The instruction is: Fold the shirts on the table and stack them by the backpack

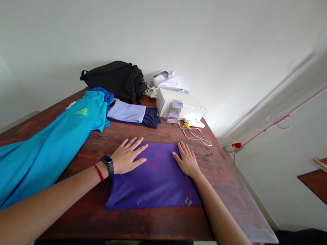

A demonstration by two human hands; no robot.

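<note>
A purple garment, folded into a rough rectangle, lies flat on the dark reddish wooden table. It has fainter magenta patterning and a small pale logo at its lower right. My left hand, with a black band and a red cord at the wrist, rests on the upper left part with fingers spread. On the upper right corner lies my right hand, its fingers stretched out. Neither hand grips anything. To the left, a bright blue garment with a green logo stretches along the table, partly behind my left forearm.
Behind are folded lavender cloth, dark navy cloth, a black bag and a white box. A white power strip trails a cable. A pink rack pole stands right of the table.
</note>
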